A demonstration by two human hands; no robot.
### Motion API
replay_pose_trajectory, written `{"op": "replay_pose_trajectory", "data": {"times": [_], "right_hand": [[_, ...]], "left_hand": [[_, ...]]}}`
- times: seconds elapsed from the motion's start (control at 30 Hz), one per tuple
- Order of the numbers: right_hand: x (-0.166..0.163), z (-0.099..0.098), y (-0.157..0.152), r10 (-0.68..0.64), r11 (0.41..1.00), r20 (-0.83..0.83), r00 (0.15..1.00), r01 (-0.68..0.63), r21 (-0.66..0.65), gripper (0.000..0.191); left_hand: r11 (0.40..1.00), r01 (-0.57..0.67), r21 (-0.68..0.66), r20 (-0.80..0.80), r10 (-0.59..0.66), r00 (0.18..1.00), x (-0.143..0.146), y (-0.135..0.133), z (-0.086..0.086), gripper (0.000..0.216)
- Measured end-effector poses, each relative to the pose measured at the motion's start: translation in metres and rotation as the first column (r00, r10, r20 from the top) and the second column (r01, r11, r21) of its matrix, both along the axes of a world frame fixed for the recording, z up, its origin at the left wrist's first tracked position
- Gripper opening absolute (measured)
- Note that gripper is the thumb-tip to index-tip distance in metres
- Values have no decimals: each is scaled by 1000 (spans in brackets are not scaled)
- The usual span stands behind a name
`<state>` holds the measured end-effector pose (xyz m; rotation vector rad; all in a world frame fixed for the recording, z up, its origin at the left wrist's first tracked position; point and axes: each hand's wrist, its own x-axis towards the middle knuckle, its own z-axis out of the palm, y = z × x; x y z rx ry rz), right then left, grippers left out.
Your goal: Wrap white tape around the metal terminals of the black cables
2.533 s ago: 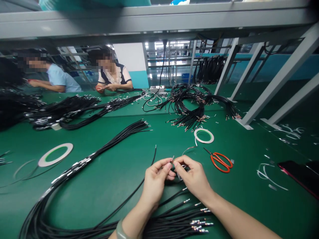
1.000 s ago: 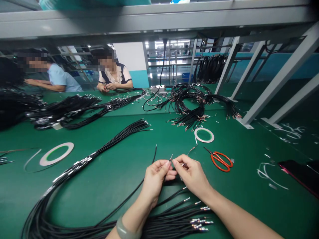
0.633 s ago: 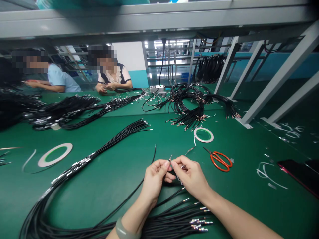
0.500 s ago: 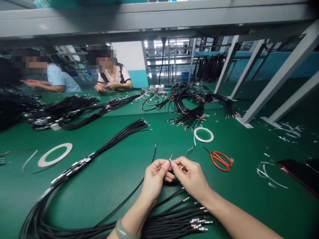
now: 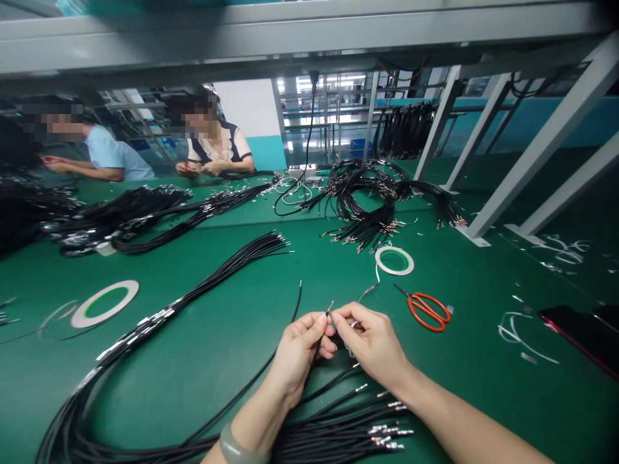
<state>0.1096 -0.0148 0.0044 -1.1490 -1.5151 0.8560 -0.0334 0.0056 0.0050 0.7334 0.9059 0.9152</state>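
Between the thumb and fingers of my left hand (image 5: pixel 302 348) is a black cable (image 5: pixel 317 351), its bare metal terminal (image 5: pixel 331 307) pointing up. Close against that end, the thumb and forefinger of my right hand (image 5: pixel 370 335) are pinched together. A thin white strip of tape (image 5: pixel 356 325) shows within the right hand's curled fingers; what lies right at its fingertips is too small to make out. A long bundle of black cables (image 5: pixel 203 287) curves around on the left and passes under my forearms, its metal-tipped ends (image 5: pixel 384 430) fanning out below my right wrist.
On the green table (image 5: pixel 217 361) lie orange-handled scissors (image 5: pixel 428 312), a white tape roll (image 5: pixel 395 261) and another tape roll (image 5: pixel 105 303). More cable bundles (image 5: pixel 365 206) lie farther back. Metal legs (image 5: pixel 541 145) stand at right, near a dark phone-like object (image 5: pixel 580 338). Two people sit across the table.
My left hand has turned slightly and opened a small gap from the right fingertips, showing more of the cable below. Across the table, one person's hands have shifted.
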Motion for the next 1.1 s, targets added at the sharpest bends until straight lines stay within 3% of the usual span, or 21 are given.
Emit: {"op": "replay_pose_trajectory", "data": {"times": [0.4, 0.97, 1.1], "right_hand": [[-1, 4, 0, 12, 998, -100, 995, -18, -62, 18], [2, 5, 5, 96, 988, -243, 965, -122, -96, 21], [3, 1, 8, 74, 984, -255, 964, -112, -139, 24]], "left_hand": [[995, 16, -100, 139, -2, 990, -2, -1, 2, 23], [976, 201, -80, 244, -176, 954, -7, -1, 7, 19], [981, 185, -65, 193, -170, 966, -5, -1, 8, 19]]}}
